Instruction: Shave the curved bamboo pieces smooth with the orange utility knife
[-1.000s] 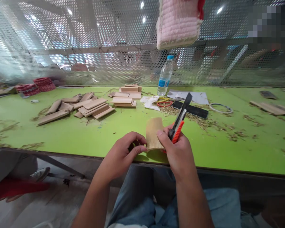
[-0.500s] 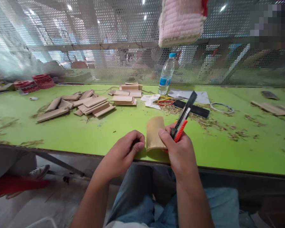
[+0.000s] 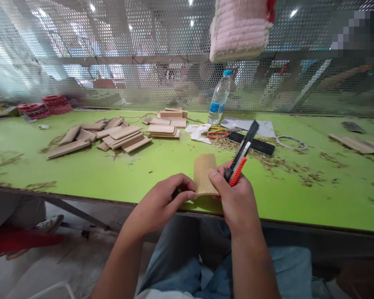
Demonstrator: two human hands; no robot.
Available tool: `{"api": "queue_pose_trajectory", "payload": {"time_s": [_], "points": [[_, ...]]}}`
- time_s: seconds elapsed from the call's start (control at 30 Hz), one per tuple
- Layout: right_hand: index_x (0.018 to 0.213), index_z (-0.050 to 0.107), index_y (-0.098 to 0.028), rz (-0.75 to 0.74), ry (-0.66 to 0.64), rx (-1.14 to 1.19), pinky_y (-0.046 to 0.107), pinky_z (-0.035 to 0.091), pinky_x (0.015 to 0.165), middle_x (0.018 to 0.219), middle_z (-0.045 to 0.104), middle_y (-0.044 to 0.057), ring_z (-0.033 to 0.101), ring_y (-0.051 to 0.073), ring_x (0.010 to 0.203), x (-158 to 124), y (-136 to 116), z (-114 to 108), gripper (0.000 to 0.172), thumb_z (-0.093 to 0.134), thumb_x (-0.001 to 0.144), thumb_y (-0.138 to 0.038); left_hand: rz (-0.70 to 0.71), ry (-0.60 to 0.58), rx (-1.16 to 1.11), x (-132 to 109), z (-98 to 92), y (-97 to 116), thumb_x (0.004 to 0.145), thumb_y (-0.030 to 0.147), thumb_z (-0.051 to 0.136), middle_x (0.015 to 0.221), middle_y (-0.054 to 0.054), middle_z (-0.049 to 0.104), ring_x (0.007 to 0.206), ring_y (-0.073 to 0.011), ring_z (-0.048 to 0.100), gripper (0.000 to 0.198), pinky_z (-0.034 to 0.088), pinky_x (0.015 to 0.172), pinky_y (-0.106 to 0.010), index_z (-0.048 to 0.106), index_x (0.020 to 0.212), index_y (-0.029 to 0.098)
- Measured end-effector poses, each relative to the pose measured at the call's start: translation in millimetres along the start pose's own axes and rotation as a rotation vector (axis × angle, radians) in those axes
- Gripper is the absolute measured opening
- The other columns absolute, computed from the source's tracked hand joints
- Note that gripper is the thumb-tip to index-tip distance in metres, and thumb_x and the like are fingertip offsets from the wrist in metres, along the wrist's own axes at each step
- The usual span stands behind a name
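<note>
A curved piece of bamboo (image 3: 205,173) is held above the near edge of the green table. My right hand (image 3: 235,195) grips its right side, thumb on the face, and also keeps a utility knife (image 3: 240,154) with orange and black handle pointing up and away. At the lower left corner of the bamboo, my left hand (image 3: 170,197) pinches the edge between thumb and fingers. Farther back lie a loose pile of similar bamboo pieces (image 3: 124,139) and a neat stack of them (image 3: 163,131).
Behind stand a water bottle (image 3: 218,99) and a perforated metal screen (image 3: 162,79). A black phone-like slab (image 3: 252,143), red-handled scissors (image 3: 217,135), white tissue (image 3: 198,132) and wood shavings (image 3: 311,178) lie around. A pink cloth (image 3: 239,31) hangs overhead. Another person's foot (image 3: 50,224) shows lower left.
My left hand has moved right and now touches the lower left corner of the bamboo piece. The bamboo has turned slightly; my right hand keeps its grip.
</note>
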State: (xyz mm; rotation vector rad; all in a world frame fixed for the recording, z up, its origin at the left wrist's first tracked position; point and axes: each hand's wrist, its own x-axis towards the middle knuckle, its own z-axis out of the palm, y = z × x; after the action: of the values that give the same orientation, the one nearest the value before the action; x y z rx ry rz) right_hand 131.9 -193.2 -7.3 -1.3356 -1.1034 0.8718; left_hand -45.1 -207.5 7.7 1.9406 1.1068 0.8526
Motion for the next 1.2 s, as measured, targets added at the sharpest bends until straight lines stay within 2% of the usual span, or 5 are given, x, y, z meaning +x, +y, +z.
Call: {"api": "queue_pose_trajectory", "payload": {"time_s": [0.67, 0.83, 0.97, 1.07, 1.2], "points": [[0.064, 0.040, -0.024, 0.017, -0.037, 0.011, 0.022, 0.033, 0.047, 0.053, 0.036, -0.009, 0.034, 0.008, 0.048, -3, -6, 2, 0.034, 0.068, 0.075, -0.039, -0.014, 0.038, 0.052, -1, 1.5, -2, 0.103, 0.035, 0.039, 0.081, 0.002, 0.053, 0.073, -0.0134, 0.047, 0.021, 0.038, 0.068, -0.026, 0.048, 0.091, 0.021], [0.069, 0.043, -0.023, 0.039, -0.009, 0.123, 0.021, 0.034, 0.050, 0.061, 0.039, -0.008, 0.038, 0.008, 0.054, 2, 4, -1, 0.034, 0.072, 0.073, -0.041, -0.104, 0.231, -0.073, 4, 1.3, -11, 0.103, 0.038, 0.040, 0.077, 0.002, 0.057, 0.072, -0.0133, 0.052, 0.019, 0.040, 0.068, -0.027, 0.047, 0.095, 0.022], [0.071, 0.043, -0.023, 0.145, -0.020, 0.375, 0.019, 0.030, 0.041, 0.060, 0.038, -0.009, 0.036, 0.007, 0.049, 5, 6, -3, 0.038, 0.077, 0.066, -0.039, -0.131, 0.419, -0.271, 7, -1.7, -20, 0.101, 0.041, 0.046, 0.072, 0.003, 0.057, 0.069, -0.0126, 0.054, 0.022, 0.043, 0.068, -0.026, 0.047, 0.092, 0.021], [0.072, 0.046, -0.023, 0.210, -0.048, 0.535, 0.017, 0.029, 0.036, 0.059, 0.038, -0.009, 0.036, 0.006, 0.046, 5, 2, -5, 0.040, 0.081, 0.060, -0.038, -0.112, 0.443, -0.285, 7, -3.7, -22, 0.098, 0.040, 0.053, 0.073, 0.002, 0.059, 0.069, -0.0120, 0.055, 0.022, 0.045, 0.068, -0.025, 0.053, 0.089, 0.020], [0.072, 0.047, -0.022, 0.261, -0.080, 0.611, 0.014, 0.030, 0.034, 0.058, 0.038, -0.010, 0.034, 0.005, 0.043, 5, -2, -6, 0.041, 0.083, 0.059, -0.036, -0.060, 0.424, -0.263, 5, -3.7, -21, 0.097, 0.035, 0.055, 0.100, -0.003, 0.065, 0.092, -0.0150, 0.061, 0.020, 0.049, 0.079, -0.026, 0.062, 0.108, 0.020]]}}
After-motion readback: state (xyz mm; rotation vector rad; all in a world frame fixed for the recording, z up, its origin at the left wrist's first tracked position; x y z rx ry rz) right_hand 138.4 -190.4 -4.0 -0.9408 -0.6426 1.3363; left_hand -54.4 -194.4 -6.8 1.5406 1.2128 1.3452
